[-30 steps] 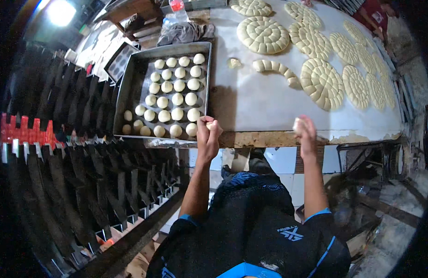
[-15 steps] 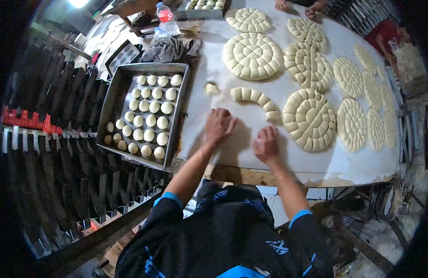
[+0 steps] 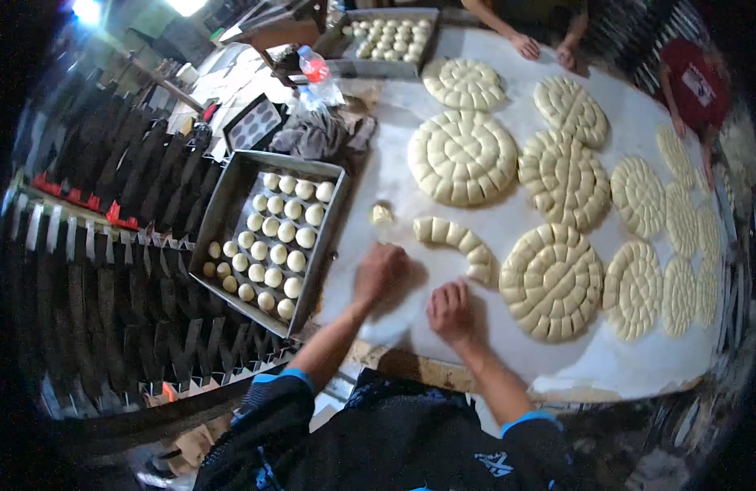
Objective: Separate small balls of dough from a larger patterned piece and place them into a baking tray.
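My left hand point(image 3: 384, 275) rests on the pale tabletop with its fingers curled down; whatever lies under the palm is hidden. To its right, my right hand point(image 3: 451, 312) is closed in the same way against the surface, its underside out of sight. Just beyond the left hand sits a small lump of dough point(image 3: 382, 213). A curved row of cut dough pieces point(image 3: 458, 243) lies ahead of both hands, apart from them. Right of it is a round slab of dough point(image 3: 551, 282), scored into many wedge-like pieces.
A deep metal tray point(image 3: 335, 214) with rows of dough balls stands at the left. Behind it are a grey cloth point(image 3: 310, 133) and a plastic bottle point(image 3: 314, 65). More scored dough rounds point(image 3: 462, 158) cover the right and far table, where another person's hands point(image 3: 546, 49) rest.
The view has shifted, so the table sits lower in the picture. My left hand's fingers, stretched before, are curled now. My right hand has come closer to the left.
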`<move>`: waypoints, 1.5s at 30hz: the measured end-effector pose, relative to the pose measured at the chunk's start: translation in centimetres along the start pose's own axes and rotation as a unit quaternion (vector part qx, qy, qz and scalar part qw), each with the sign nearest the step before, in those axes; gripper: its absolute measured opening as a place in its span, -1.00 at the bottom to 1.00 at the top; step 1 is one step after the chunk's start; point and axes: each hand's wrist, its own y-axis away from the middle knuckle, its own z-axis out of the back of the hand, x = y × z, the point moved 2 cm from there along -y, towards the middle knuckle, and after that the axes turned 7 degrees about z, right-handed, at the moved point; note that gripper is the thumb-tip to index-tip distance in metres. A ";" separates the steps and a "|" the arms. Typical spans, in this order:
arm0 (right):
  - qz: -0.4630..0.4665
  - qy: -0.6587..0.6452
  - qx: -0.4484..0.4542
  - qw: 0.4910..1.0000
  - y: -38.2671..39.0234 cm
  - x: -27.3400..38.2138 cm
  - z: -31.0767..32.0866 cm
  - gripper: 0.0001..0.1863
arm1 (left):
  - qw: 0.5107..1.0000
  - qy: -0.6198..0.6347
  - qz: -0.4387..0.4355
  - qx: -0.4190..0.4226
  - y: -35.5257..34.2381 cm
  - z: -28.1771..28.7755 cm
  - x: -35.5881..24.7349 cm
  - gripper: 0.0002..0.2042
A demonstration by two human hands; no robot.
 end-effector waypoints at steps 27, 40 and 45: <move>-0.433 -0.095 0.176 0.879 -2.3 3.9 4.2 -0.81 | 0.857 0.462 -0.181 0.137 6.3 10.5 19.7 -0.91; 0.139 -0.369 -0.023 0.919 -37.7 32.6 -11.5 -0.66 | 0.875 0.422 0.200 -0.132 5.5 22.6 46.1 -0.60; 0.210 -0.127 0.055 0.968 -36.9 30.9 -18.5 -0.65 | 0.884 0.356 0.241 -0.182 7.5 23.7 45.6 -0.56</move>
